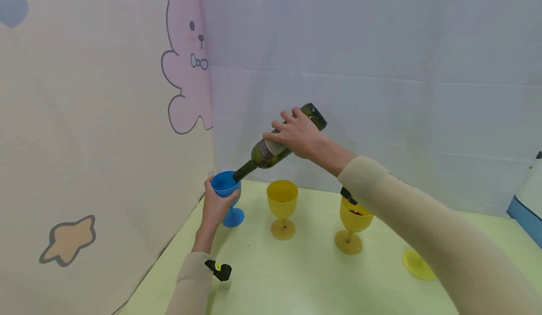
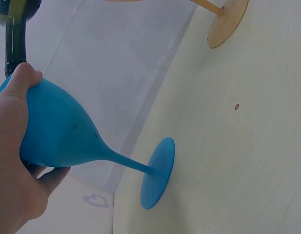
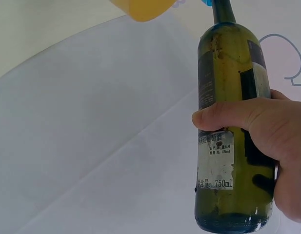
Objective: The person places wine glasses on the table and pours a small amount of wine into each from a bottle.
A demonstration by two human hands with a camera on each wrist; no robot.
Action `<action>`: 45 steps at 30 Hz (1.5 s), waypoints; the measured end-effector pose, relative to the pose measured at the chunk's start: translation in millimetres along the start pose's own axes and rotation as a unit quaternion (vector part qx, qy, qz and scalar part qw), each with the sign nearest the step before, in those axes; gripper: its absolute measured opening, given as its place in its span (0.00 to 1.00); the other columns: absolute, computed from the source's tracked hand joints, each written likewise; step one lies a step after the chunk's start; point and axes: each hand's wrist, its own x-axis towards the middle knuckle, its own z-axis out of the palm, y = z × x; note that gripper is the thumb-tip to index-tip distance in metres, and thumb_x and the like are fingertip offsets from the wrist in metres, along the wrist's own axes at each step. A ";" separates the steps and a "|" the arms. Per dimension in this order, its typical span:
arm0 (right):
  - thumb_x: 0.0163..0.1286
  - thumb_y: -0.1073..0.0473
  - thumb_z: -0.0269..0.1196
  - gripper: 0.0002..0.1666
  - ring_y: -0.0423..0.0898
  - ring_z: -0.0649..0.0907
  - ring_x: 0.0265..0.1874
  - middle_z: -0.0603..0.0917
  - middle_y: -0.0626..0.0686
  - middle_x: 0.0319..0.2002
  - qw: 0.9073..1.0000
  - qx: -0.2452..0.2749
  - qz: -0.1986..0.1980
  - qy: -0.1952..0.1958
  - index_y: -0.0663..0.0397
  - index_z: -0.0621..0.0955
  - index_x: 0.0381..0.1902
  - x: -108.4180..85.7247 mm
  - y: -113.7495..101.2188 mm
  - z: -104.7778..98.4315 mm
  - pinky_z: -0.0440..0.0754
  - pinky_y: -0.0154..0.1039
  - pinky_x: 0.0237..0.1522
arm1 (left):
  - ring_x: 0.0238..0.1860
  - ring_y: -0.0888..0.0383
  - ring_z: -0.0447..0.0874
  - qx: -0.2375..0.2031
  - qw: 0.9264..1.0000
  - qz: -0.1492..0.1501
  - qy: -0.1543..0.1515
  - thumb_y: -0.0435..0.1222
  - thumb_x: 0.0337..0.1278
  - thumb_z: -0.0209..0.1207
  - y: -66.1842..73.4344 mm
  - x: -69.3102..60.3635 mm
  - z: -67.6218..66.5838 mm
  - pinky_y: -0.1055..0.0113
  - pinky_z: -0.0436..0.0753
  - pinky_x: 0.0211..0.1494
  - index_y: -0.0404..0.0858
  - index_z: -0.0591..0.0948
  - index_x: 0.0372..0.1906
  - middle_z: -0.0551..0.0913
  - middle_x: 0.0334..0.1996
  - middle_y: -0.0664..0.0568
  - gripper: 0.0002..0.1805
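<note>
My left hand [image 1: 216, 207] grips the bowl of a blue goblet [image 1: 233, 217] at the far left. In the left wrist view, thumb and fingers wrap the goblet's bowl [image 2: 62, 126]; whether its foot touches the table I cannot tell. My right hand [image 1: 299, 135] holds a green glass wine bottle [image 1: 258, 157] round its body. The bottle slants neck-down to the left, its mouth at the goblet's rim. Through the glass in the right wrist view, the bottle [image 3: 233, 63] shows a worn label marked 750ml. Any liquid leaving the mouth is hidden.
Right of the blue goblet stands a yellow goblet [image 1: 282, 204]. Another yellow goblet [image 1: 354, 221] with dark liquid is partly behind the right sleeve [image 1: 406, 211]. A bright yellow foot [image 1: 418, 264] shows farther right. Cloth walls [image 1: 360, 70] bound the pale table [image 1: 296, 277] at back and left.
</note>
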 end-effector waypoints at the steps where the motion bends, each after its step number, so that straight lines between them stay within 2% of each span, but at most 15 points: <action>1: 0.64 0.56 0.70 0.42 0.59 0.71 0.63 0.73 0.53 0.65 1.000 -0.004 -0.002 0.000 0.30 0.65 0.72 0.1 -0.3 -0.8 0.69 0.57 0.66 | 0.73 0.35 0.59 -0.001 1.000 -0.001 -0.001 0.51 0.55 0.69 -0.1 -0.2 0.1 0.36 0.73 0.66 0.45 0.46 0.77 0.58 0.74 0.39 0.55; 18: 0.60 0.52 0.73 0.46 0.57 0.68 0.67 0.73 0.52 0.67 0.998 -0.047 -0.031 0.021 0.29 0.65 0.72 9.4 0.5 -19.4 0.66 0.55 0.70 | 0.73 0.35 0.60 -0.003 1.000 0.009 0.004 0.51 0.53 0.69 -1.0 0.4 3.2 0.35 0.71 0.66 0.44 0.47 0.77 0.59 0.74 0.40 0.55; 23: 0.58 0.50 0.74 0.46 0.57 0.68 0.67 0.72 0.52 0.67 0.998 -0.053 -0.037 0.015 0.30 0.66 0.71 11.9 -0.3 -23.0 0.66 0.55 0.70 | 0.73 0.35 0.60 0.000 1.000 0.007 0.003 0.52 0.53 0.69 -2.5 1.2 4.0 0.35 0.71 0.66 0.44 0.47 0.77 0.59 0.74 0.40 0.55; 31: 0.57 0.47 0.75 0.49 0.56 0.67 0.68 0.70 0.51 0.69 0.996 -0.079 -0.047 0.002 0.30 0.63 0.72 16.4 -2.0 -29.2 0.65 0.55 0.70 | 0.71 0.36 0.62 -0.008 1.000 0.022 0.002 0.51 0.54 0.69 -0.2 -5.3 4.8 0.34 0.71 0.66 0.44 0.47 0.77 0.61 0.72 0.39 0.54; 38: 0.59 0.46 0.73 0.49 0.57 0.66 0.68 0.70 0.51 0.69 0.993 -0.101 -0.057 -0.002 0.30 0.62 0.74 20.1 -2.9 -35.1 0.65 0.55 0.70 | 0.72 0.36 0.61 0.000 1.000 0.011 0.003 0.53 0.53 0.69 0.8 -3.1 5.5 0.35 0.71 0.67 0.44 0.47 0.77 0.60 0.73 0.40 0.56; 45: 0.60 0.45 0.72 0.49 0.56 0.65 0.69 0.69 0.51 0.70 0.992 -0.108 -0.061 -0.012 0.31 0.61 0.74 24.3 -4.6 -37.7 0.64 0.56 0.71 | 0.72 0.36 0.62 0.001 1.000 0.017 0.006 0.52 0.53 0.69 -0.3 -2.1 3.4 0.34 0.71 0.66 0.45 0.47 0.77 0.61 0.72 0.40 0.55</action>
